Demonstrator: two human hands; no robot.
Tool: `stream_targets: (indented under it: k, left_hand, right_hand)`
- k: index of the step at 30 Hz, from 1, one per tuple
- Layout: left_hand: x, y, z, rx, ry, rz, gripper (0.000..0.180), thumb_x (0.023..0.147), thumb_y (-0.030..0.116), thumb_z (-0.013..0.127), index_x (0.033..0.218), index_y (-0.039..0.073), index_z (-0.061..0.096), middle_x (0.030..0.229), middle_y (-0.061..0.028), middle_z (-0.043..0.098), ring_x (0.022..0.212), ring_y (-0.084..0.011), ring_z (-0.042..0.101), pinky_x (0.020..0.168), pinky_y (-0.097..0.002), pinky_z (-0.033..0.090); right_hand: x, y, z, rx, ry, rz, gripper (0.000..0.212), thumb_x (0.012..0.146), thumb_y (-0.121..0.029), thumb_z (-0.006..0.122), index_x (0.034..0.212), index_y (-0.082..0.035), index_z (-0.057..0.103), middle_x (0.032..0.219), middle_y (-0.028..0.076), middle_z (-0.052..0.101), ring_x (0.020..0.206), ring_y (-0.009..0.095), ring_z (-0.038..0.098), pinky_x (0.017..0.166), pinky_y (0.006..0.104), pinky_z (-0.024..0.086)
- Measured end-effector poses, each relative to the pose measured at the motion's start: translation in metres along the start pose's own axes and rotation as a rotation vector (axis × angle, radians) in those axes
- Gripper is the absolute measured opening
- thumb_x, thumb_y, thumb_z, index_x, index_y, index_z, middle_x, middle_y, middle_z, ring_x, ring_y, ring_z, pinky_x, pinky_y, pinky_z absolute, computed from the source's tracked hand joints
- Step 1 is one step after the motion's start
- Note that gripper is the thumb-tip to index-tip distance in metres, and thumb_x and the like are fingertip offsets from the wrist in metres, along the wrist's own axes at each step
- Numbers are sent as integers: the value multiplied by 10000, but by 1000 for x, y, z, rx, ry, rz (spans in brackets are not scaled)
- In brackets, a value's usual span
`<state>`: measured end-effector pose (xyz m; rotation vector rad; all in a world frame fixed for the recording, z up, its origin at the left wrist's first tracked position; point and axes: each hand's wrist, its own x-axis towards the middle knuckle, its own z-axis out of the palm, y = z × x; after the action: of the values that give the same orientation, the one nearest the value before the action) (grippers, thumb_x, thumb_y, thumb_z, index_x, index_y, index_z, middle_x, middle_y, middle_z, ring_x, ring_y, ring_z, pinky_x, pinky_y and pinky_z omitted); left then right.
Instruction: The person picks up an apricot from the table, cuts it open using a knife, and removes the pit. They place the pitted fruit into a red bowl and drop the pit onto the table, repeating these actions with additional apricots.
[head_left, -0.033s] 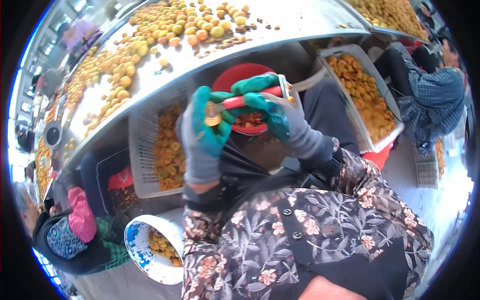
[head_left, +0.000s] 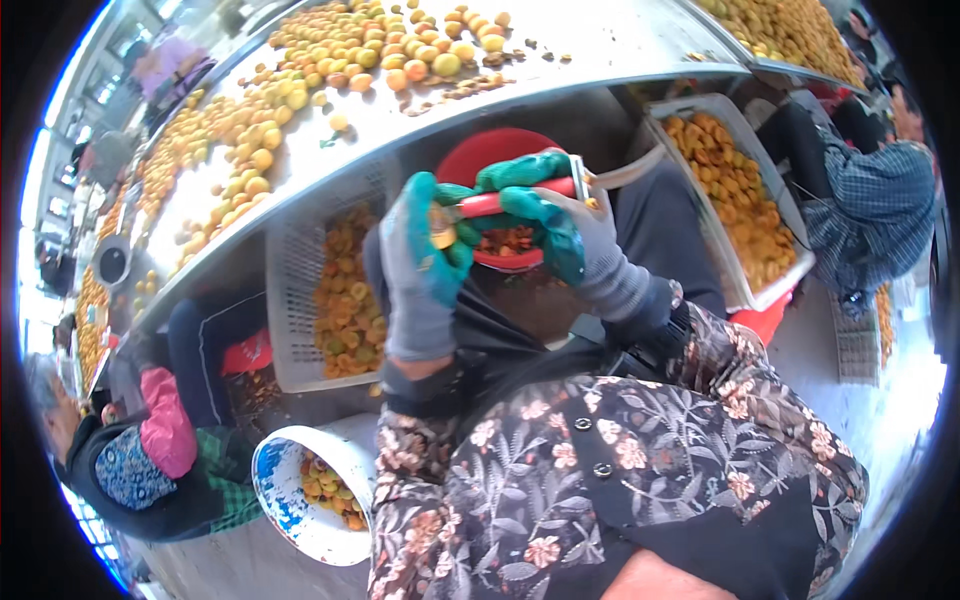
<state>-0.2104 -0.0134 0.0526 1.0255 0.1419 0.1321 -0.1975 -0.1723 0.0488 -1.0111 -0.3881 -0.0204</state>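
Observation:
My left hand (head_left: 425, 275), in a grey glove with a green coated palm, is closed round a small orange-yellow fruit (head_left: 441, 228), which looks like an apricot. Most of the fruit is covered by the fingers. My right hand (head_left: 560, 225), gloved the same way, grips a red-handled tool (head_left: 482, 206) with a metal part at its outer end. The tool's other end meets the fruit, but its tip is hidden. Below both hands stands a red bucket (head_left: 478, 150) with reddish-brown scraps in it.
A steel table (head_left: 400, 125) strewn with fruit runs across the far side. White crates of fruit stand at left (head_left: 292, 335) and right (head_left: 790, 222). A paint-stained white bucket (head_left: 285, 520) leans at lower left. Co-workers sit on both sides.
The whole view has shifted slightly, so things appear a little further right. Less of the fruit shows between my left fingers. Both hands keep their holds.

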Motion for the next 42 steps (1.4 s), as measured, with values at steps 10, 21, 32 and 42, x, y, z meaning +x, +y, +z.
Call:
stream_targets:
  k: [10,21,32,42]
  left_hand:
    - [26,-13,2,345,44,352,374,996,298,497,798,14,640,699,-60,620,562,-112,546,524,-265,442]
    - [23,-23,12,151,46,320,425,1009,364,502,815,14,643,695,-78,626,571,-126,582,510,-247,464]
    - [17,-7,18,-204,-41,-132,477,984,461,490,818,48,662,647,-57,617,467,-96,538,360,-184,380]
    - [4,-23,32,-342,-85,-274,433,986,500,475,925,107,648,711,-32,646,517,-119,579,427,-227,461]
  right_hand:
    - [10,-9,15,-56,97,-8,118,854,37,632,970,16,629,922,69,681,825,149,681,742,258,582]
    - [7,-2,1,222,121,130,160,902,-63,592,1031,30,612,1026,145,668,952,255,681,876,377,575]
    - [23,-36,17,-188,35,-247,169,864,69,638,1031,44,629,957,91,676,864,125,666,763,244,557]
    - [33,-29,-10,-1124,-439,-369,378,765,-115,685,1138,-67,641,893,130,570,718,330,622,643,392,501]
